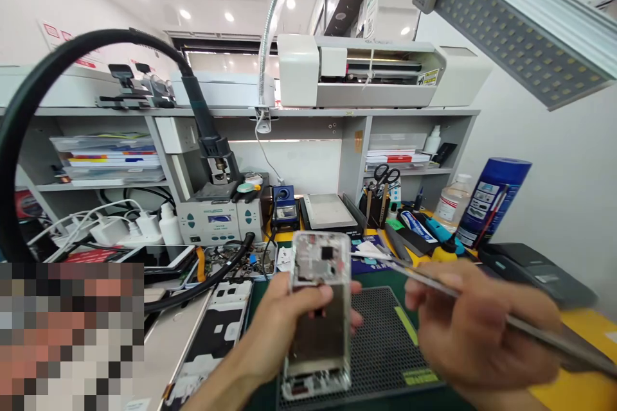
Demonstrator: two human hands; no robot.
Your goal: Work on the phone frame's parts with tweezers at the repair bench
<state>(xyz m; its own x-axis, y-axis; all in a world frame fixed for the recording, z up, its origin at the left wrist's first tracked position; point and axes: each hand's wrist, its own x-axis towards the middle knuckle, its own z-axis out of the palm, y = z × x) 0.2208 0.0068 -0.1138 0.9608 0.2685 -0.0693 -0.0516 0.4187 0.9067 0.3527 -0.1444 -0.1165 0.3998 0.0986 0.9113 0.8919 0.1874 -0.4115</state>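
My left hand (274, 327) is closed around an opened phone frame (321, 334), held upright with the thumb across its front. The frame has a silvery rim, a metal plate with a dark square near the top and a bare dark lower section. To the right, my right hand (482, 327) is blurred and closed on a long thin metal tool (429, 279). The tool points left toward the upper part of the phone frame. Its exact kind and whether its tip touches the frame I cannot tell. Beneath the hands lies a dark perforated mat (380, 334).
A hot-air station (222, 221) and a tray of small parts (263, 257) stand behind on the left. Scissors (385, 174), a blue spray can (494, 202) and a clear bottle (452, 199) are at the back right. An LED lamp (525, 32) hangs above. The lower left is pixelated.
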